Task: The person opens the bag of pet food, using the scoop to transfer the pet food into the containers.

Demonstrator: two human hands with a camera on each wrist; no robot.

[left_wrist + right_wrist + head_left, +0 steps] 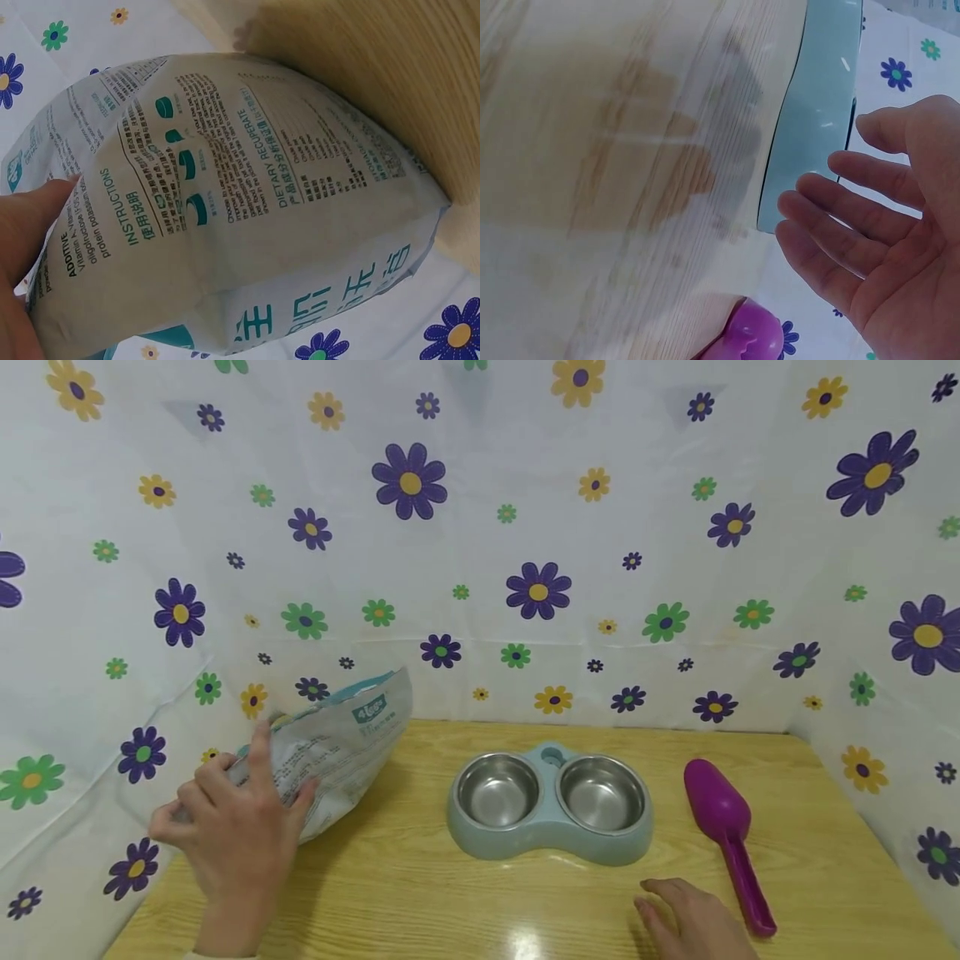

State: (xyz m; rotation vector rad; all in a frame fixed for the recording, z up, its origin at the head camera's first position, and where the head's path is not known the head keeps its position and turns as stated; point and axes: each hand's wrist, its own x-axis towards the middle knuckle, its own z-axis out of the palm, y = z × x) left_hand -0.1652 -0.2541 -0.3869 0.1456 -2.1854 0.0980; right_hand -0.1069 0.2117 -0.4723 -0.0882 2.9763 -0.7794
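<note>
A white and teal pet food bag point(347, 752), printed with small text, leans at a tilt on the left side of the table. My left hand point(238, 818) grips its near left edge; the thumb point(30, 225) presses on the printed face in the left wrist view. Part of the bag's upper edge is behind the fingers. Low on the right, my right hand point(693, 918) hovers over the table with relaxed fingers and holds nothing. In the right wrist view the palm and fingers point(832, 247) show. Beside that hand lies a purple scoop point(718, 810).
A light blue double bowl stand point(551, 835) with two steel bowls sits mid-table, between the bag and the scoop. A flowered white cloth point(480, 543) rises behind and at both sides of the wooden table point(420, 893).
</note>
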